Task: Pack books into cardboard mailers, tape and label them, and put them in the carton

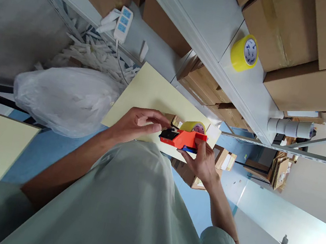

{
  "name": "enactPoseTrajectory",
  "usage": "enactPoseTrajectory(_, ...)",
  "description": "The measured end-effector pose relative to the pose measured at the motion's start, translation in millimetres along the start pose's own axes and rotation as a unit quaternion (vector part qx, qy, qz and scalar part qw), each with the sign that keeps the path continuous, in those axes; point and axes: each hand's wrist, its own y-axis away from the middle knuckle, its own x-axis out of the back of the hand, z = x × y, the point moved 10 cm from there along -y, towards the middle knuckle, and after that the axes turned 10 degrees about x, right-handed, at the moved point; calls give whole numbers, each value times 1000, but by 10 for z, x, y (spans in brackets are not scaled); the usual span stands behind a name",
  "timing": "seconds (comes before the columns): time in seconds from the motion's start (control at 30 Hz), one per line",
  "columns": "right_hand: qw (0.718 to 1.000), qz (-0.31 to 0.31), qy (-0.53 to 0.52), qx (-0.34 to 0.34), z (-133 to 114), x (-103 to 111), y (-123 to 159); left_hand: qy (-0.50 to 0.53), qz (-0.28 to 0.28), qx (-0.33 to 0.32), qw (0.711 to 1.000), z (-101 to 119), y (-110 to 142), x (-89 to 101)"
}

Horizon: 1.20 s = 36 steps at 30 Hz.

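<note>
Red tape dispenser [180,138] is sitting in the right hand [203,160], over the near edge of the pale counter [146,90], black end pointing toward the left hand [139,124]. Right fingers and thumb are closing around its handle end; left fingers are loosely spread, thumb apart from index, tips near the black end, contact unclear. Yellow tape roll [192,126] is showing right behind the dispenser; can't tell if it's loaded. Small cardboard box [173,119] is lying just beyond the left fingertips. For good handling, the right hand should be bracing the handle firmly, and the left should be approaching from the side, guarding against a possible cutting edge at the black end. Farther out, a second yellow roll [237,53] is standing on the shelf [218,35], and a plastic bag [66,99] is bulging beside the counter.
</note>
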Motion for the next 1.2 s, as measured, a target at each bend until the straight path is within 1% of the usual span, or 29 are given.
enactPoseTrajectory(0.1,1000,-5,3,-1,31,-4,-9,-15,-14,-13,1000,60,-24,-55)
enactPoseTrajectory(0.23,1000,-11,-3,13,35,11,-44,-32,-10,-19,999,127,-81,-100)
enactPoseTrajectory(0.37,999,-17,-3,27,35,26,-86,-39,-3,-34,999,208,-128,-99)
enactPoseTrajectory(0.47,999,-21,3,29,50,24,-108,-49,-13,-37,998,242,-149,-111)
enactPoseTrajectory(0.6,999,-21,3,37,59,21,-133,-76,-33,-26,996,205,-192,-144)
enactPoseTrajectory(0.8,998,-51,-19,20,121,-76,-139,-71,-14,-52,996,136,-273,-100)
enactPoseTrajectory(0.93,997,-62,-41,1,156,-144,-124,-43,-12,-17,999,1,-307,-67)
enactPoseTrajectory(1.03,996,-72,-50,-12,176,-188,-113,-37,-35,-5,999,-44,-326,-91)
enactPoseTrajectory(1.1,996,-75,-54,-13,173,-199,-112,-39,-55,-19,998,-27,-338,-120)
enactPoseTrajectory(1.2,995,-82,-61,-14,162,-202,-112,-35,-68,-37,996,-10,-355,-129)
